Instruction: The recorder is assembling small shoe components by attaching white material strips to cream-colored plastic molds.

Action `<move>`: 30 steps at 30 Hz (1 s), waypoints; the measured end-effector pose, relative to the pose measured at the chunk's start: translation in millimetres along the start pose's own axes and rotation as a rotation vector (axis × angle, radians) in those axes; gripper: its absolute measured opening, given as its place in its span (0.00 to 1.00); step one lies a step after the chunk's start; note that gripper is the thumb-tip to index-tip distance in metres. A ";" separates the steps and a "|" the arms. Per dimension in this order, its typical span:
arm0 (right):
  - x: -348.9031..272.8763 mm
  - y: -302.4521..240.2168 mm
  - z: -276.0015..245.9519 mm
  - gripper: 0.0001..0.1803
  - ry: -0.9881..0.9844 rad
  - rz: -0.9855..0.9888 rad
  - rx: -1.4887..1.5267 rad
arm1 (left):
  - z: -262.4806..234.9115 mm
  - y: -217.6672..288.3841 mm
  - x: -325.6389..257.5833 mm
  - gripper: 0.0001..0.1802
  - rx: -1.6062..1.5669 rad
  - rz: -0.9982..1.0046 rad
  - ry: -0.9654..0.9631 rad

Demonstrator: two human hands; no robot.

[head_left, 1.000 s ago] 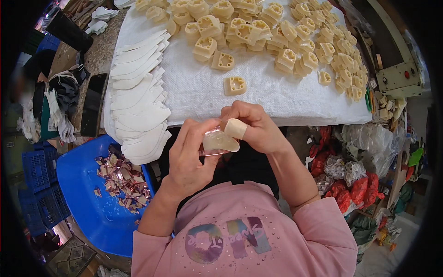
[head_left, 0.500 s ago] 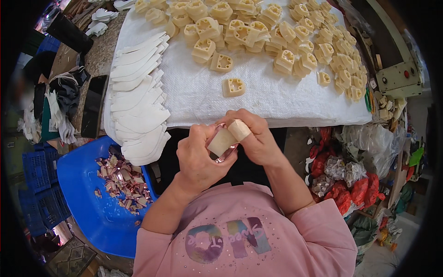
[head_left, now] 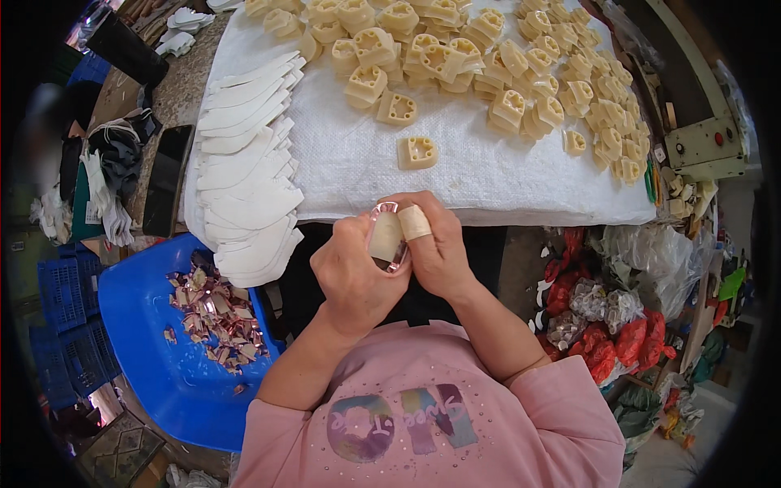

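Close to the table's front edge, both my hands meet around a small piece with a cream face and shiny pink metallic edges point(head_left: 386, 237). My left hand point(head_left: 350, 264) is closed around its left and near side. From the other side my right hand point(head_left: 439, 256) grips it, fingers curled. A beige wrap covers the right thumb, which presses beside the cream face. My fingers hide the piece's underside. Just beyond my hands, a cream moulded block point(head_left: 417, 152) with holes in its top lies alone on the white woven cover point(head_left: 342, 175).
A heap of similar cream blocks point(head_left: 439, 61) spreads over the far table. Overlapping white curved pieces point(head_left: 244, 187) line its left side. At my left, a blue basin point(head_left: 154, 382) holds cream-and-pink metallic pieces point(head_left: 215, 313). A phone point(head_left: 168, 179) lies left; red bags point(head_left: 630, 342) lie right.
The held piece has turned more upright, showing more of its pink rim. My right thumb has shifted slightly left and up along it. Both hands still grip the piece.
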State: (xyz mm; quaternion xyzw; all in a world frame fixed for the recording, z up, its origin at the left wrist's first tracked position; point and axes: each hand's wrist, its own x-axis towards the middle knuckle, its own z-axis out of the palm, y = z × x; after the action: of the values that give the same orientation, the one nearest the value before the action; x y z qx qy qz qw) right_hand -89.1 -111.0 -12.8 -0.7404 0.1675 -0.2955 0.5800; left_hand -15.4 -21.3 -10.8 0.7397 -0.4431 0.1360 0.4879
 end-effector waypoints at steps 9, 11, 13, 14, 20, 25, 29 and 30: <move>7.9 22.8 -15.5 0.25 -0.243 0.066 0.505 | -19.4 -12.3 2.3 0.18 -1.005 -0.650 -0.297; 8.9 15.8 -14.2 0.25 -0.361 -0.043 0.382 | -21.2 -13.8 0.4 0.17 -1.271 -0.682 -0.413; 9.8 11.5 -14.5 0.22 -0.375 -0.032 0.394 | -26.6 -17.3 -1.2 0.18 -1.328 -0.720 -0.496; 9.1 10.6 -14.9 0.20 -0.347 -0.017 0.335 | -28.2 -19.1 -0.4 0.18 -1.329 -0.718 -0.492; 17.3 -2.6 -10.0 0.13 -0.286 -0.230 -0.151 | -34.6 -22.2 -3.7 0.12 -0.914 -0.462 -0.271; 20.1 -7.5 9.6 0.16 -0.236 -0.293 -0.146 | -42.1 -30.0 -12.4 0.18 -1.243 -0.687 -0.276; 33.4 -10.9 15.6 0.17 -0.286 -0.225 0.148 | -52.7 -40.8 -16.6 0.18 -1.380 -0.677 -0.167; 36.8 -12.5 15.7 0.16 -0.284 -0.189 0.105 | -57.7 -38.9 -14.5 0.17 -1.333 -0.681 -0.101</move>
State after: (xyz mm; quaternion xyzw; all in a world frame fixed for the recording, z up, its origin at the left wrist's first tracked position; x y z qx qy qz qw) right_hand -52.0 -117.4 5.7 -0.7560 -0.0021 -0.2497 0.6051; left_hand 20.3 40.0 -15.3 0.3890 -0.1999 -0.3540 0.8267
